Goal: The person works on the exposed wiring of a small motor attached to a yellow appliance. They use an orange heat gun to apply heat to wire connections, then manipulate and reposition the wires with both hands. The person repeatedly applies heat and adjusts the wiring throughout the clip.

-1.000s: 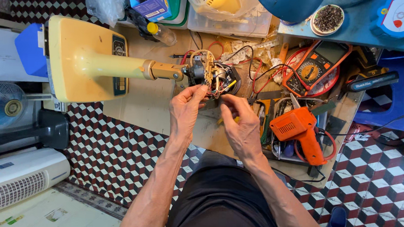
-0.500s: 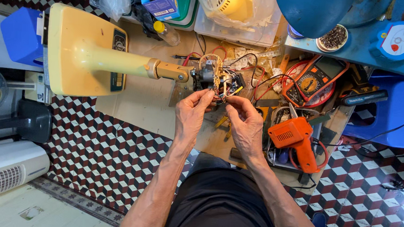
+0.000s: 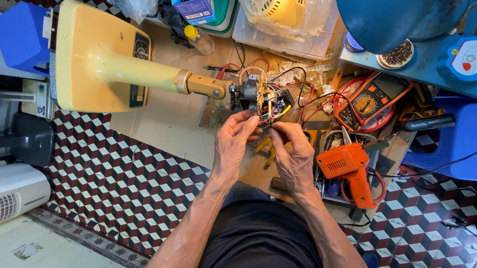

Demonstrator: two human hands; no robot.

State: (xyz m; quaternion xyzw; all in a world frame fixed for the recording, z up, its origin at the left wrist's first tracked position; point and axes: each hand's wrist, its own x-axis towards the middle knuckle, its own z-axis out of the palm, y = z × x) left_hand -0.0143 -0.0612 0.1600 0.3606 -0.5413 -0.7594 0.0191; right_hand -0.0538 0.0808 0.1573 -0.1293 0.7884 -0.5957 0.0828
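Observation:
A cream-yellow fan stand (image 3: 98,61) lies on its side on a board, its neck pointing right to a bare motor (image 3: 254,94) with loose red, black and yellow wires. My left hand (image 3: 235,139) and my right hand (image 3: 294,153) meet just below the motor. Both pinch the wires hanging from it between thumb and fingertips. What sits between the fingertips is too small to make out.
An orange soldering gun (image 3: 351,170) lies right of my right hand, with a multimeter (image 3: 371,100) and red leads behind it. Plastic boxes, a yellow fan grille (image 3: 280,8) and a blue stool (image 3: 20,35) ring the board. A white heater (image 3: 4,198) stands at lower left on the patterned tile floor.
The view has shifted a little, so the fan sits further right in frame. Both hands stay at the motor wires, with the fingertips drawn closer together.

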